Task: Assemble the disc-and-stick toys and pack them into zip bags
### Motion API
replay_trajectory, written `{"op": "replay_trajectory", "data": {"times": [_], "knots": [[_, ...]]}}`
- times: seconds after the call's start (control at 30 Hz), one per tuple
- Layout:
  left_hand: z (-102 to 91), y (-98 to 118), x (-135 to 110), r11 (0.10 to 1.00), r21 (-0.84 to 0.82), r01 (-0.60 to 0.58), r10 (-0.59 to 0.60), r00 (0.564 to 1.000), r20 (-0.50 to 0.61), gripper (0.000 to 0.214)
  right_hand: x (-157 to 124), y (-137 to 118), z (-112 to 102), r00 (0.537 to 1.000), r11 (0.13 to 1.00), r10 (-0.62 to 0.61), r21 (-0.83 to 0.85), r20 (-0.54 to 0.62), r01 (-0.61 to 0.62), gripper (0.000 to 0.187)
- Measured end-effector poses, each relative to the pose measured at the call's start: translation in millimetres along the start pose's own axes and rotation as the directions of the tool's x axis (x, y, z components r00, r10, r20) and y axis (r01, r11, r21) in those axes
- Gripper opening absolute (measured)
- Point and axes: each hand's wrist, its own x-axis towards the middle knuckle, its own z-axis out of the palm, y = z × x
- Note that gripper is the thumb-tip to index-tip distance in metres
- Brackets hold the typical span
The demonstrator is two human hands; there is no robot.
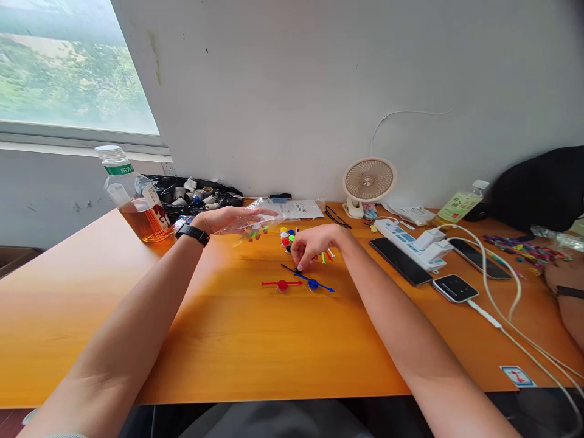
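Pinched in the right hand (314, 246), the black arrow (288, 268) slants just beyond the similarly slanted blue arrow (313, 284), while the left hand (230, 218) touches a clear bag (252, 232), grip unclear.

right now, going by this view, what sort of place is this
Probably an indoor workroom or office: a broad orange-brown wooden table holds a long white rectangular power strip with chargers plugged in, and a thin red plastic arrow with a round hub.
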Motion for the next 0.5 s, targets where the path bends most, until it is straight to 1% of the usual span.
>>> {"op": "replay_trajectory", "data": {"times": [0.07, 0.17, 0.23, 0.3, 0.33, 0.37, 0.4, 0.43, 0.47, 0.5], "knots": [[0.5, 0, 1, 1.0, 0.024, 0.014, -0.014, 1.0, -0.001, 0.073, 3, -2, 0, 0.999, 1.0, -0.026, 0.003, -0.041, 0.026, 0.04], [0.4, -1, 1, 0.999, 0.021, 0.024, -0.024, 1.0, -0.009, 0.071, -8, -4, -2, 0.982, 0.994, -0.091, 0.05, -0.164, 0.1, 0.031], [0.9, -2, 1, 1.0, -0.011, 0.025, -0.025, 1.0, -0.015, 0.072, -22, -3, -5, 0.96, 0.977, -0.138, 0.124, -0.243, 0.172, 0.029], [2.9, -2, 1, 0.998, -0.05, 0.023, -0.023, 1.0, -0.008, 0.073, -35, 0, -8, 0.922, 0.943, -0.192, 0.198, -0.337, 0.268, 0.027], [4.4, -1, 1, 0.998, -0.067, 0.02, -0.02, 1.0, 0.0, 0.073, -41, 1, -9, 0.891, 0.913, -0.223, 0.234, -0.396, 0.333, 0.026], [6.1, -1, 1, 0.997, -0.078, 0.013, -0.012, 1.0, 0.011, 0.071, -46, 2, -10, 0.844, 0.868, -0.253, 0.273, -0.473, 0.414, 0.024], [7.9, 0, 1, 0.997, -0.081, 0.0, 0.002, 1.0, 0.023, 0.07, -50, 3, -11, 0.779, 0.806, -0.273, 0.308, -0.565, 0.506, 0.023], [9.5, 1, 1, 0.997, -0.078, -0.018, 0.021, 0.999, 0.033, 0.069, -53, 3, -11, 0.701, 0.731, -0.274, 0.331, -0.659, 0.597, 0.021], [10.6, 2, 2, 0.997, -0.067, -0.038, 0.041, 0.998, 0.042, 0.069, -55, 3, -12, 0.627, 0.658, -0.254, 0.343, -0.737, 0.67, 0.019], [11.2, 3, 2, 0.997, -0.046, -0.056, 0.058, 0.997, 0.05, 0.069, -56, 1, -13, 0.572, 0.6, -0.223, 0.352, -0.79, 0.719, 0.018]]}}
